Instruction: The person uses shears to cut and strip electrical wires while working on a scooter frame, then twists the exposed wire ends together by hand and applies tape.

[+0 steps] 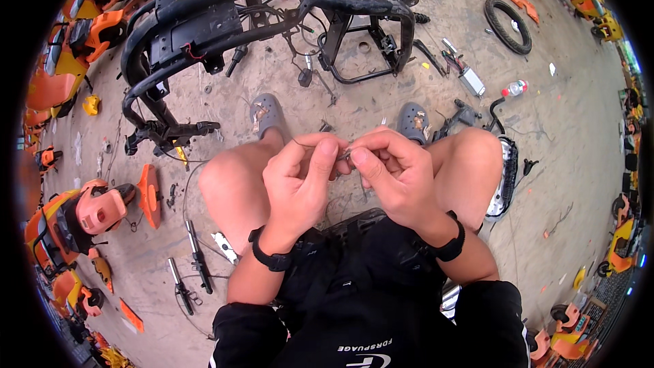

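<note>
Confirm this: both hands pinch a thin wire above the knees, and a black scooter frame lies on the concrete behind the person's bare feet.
Not quite: the feet wear grey perforated clogs. The head view shows the left hand and right hand pinching the thin wire, with the black scooter frame beyond.

Bare black tubular steel scooter frame [272, 0] on concrete floor [558, 136]. Loose black rubber tyre [507, 25] top right. Clear plastic bottle [515, 88] nearby. Orange plastic body panels [102, 34] along left edge.
</note>
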A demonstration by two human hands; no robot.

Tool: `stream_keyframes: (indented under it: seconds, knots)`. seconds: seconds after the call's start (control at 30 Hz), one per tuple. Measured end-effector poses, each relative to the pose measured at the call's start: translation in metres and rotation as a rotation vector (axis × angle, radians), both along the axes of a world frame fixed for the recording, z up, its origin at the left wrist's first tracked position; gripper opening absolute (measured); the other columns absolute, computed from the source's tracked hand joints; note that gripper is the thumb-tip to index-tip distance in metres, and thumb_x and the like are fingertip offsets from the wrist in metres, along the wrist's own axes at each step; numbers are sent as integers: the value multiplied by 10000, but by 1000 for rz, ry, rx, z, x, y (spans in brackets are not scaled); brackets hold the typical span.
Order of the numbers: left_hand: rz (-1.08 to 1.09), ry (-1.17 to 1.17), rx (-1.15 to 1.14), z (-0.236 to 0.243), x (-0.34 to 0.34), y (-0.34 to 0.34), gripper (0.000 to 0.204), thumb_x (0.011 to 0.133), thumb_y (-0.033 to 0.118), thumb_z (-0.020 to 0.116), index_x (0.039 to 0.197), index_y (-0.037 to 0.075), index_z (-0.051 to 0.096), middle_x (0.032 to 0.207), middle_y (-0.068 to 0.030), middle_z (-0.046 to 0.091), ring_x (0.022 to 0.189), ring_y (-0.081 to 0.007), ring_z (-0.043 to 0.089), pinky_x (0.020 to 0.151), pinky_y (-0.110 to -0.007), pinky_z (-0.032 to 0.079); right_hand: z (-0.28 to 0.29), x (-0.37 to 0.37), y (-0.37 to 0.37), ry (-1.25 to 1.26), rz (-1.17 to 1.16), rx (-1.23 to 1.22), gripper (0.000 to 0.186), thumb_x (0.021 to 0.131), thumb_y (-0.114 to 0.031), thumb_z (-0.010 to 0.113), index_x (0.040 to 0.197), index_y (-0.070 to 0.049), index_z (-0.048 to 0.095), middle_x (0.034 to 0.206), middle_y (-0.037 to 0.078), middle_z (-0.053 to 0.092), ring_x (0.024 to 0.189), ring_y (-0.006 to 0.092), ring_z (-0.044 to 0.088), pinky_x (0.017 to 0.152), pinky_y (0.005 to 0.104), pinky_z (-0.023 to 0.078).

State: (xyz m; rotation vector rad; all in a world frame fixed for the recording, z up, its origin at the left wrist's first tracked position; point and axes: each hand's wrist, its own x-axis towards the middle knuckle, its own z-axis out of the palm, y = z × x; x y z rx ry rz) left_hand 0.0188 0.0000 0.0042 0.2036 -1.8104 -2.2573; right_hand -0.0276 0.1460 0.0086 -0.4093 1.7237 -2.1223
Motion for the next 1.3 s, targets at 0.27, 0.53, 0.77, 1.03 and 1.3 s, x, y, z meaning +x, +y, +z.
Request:
stream_keyframes:
  seconds: [0.27, 0.53, 0.77, 1.03, 1.3]
  knots:
    - [33, -66, 27, 3, -1, 0, 185, 957, 140, 581, 972, -39, 625, 826, -58, 669, 701, -75, 600, 582, -201, 452, -8, 1, -3, 336, -100, 199, 116, 882, -63, 633, 966, 15, 648, 837, 38, 633, 636, 70, 569, 564, 194, 442]
    - [107, -187, -63, -3, -7, -17, 189, 908, 127, 657, 984, -45, 649, 870, -53, 663, 781, -88, 596, 729, -223, 469, -56, -76, 8, -750, -392, -433, 196, 874, -119, 586, 1047, -27, 574, 830, 33, 587, 602, 130, 508, 536, 260, 405]
    - [136, -167, -71, 3, -12, -28, 150, 896, 50, 643, 1012, -44, 655, 926, -59, 651, 857, -97, 592, 778, -219, 466, -284, -98, 10, -772, -562, 250, 94, 836, -125, 589, 812, -37, 610, 649, 50, 582, 499, 157, 500, 453, 288, 403]
    - [230, -191, -79, -7, 0, -48, 130, 904, 32, 629, 1009, -36, 665, 838, -14, 598, 716, -60, 501, 633, -187, 393, -396, -8, 34, -429, -543, 1341, 362, 725, -355, 732, 982, -105, 682, 943, 143, 698, 920, 338, 659, 804, 425, 509]
    - [167, -210, -314, -14, -15, -47, 155, 895, 19, 630, 1033, -37, 674, 781, -27, 594, 683, -61, 518, 587, -185, 391, -377, -21, 34, -499, -511, 1488, 322, 711, -355, 762, 946, -144, 701, 943, 117, 702, 912, 322, 666, 794, 443, 516]
